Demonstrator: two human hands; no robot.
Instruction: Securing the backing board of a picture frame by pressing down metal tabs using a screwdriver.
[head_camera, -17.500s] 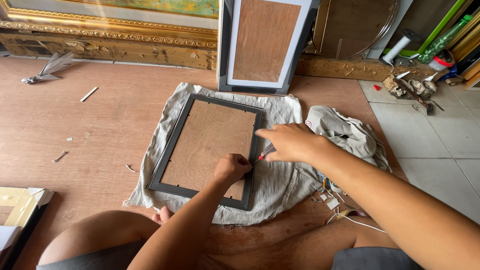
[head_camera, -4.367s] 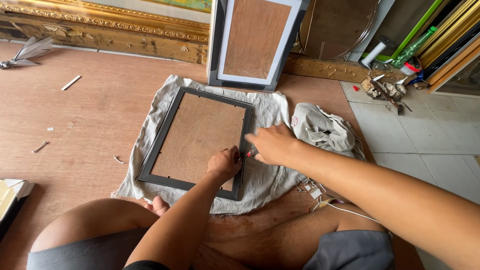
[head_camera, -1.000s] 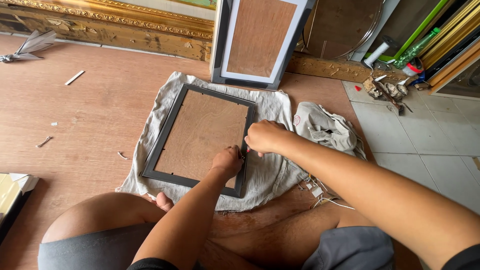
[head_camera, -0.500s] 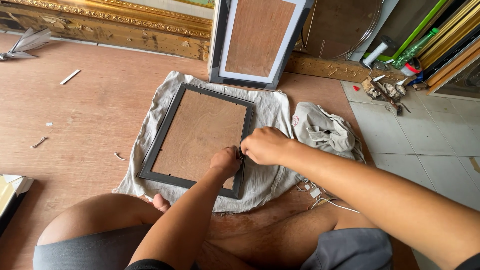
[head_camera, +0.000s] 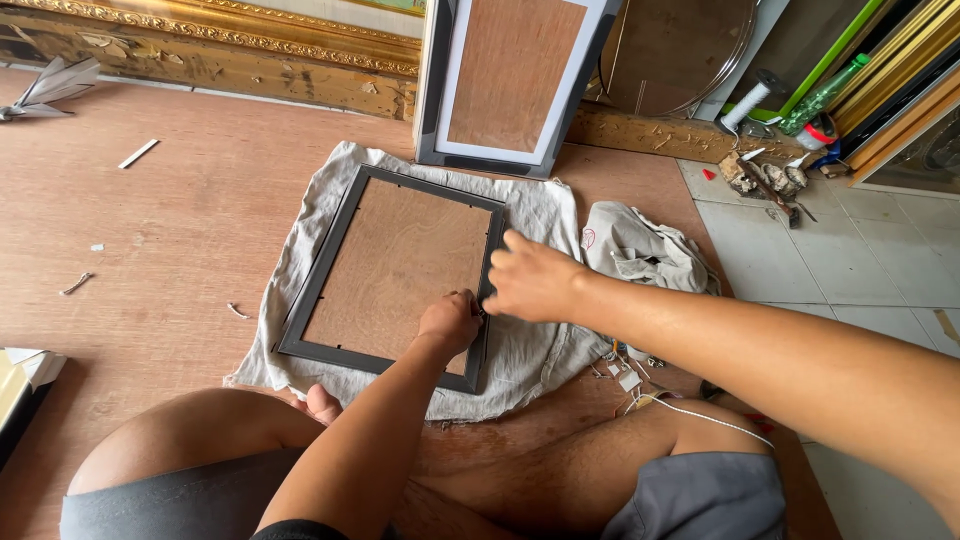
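The head view shows a dark picture frame (head_camera: 395, 270) lying face-down on a grey cloth (head_camera: 540, 345) on the floor. The left hand (head_camera: 450, 322) is closed, fist-like, on the frame's right rail; whether it holds something I cannot tell. The right hand (head_camera: 530, 280), just beside it, rests loosely curled on the same rail. The frame looks light and stiff with a thin, flexible backing board, best gripped by its rails. Since a half-second earlier, the right hand has shifted slightly away along the rail.
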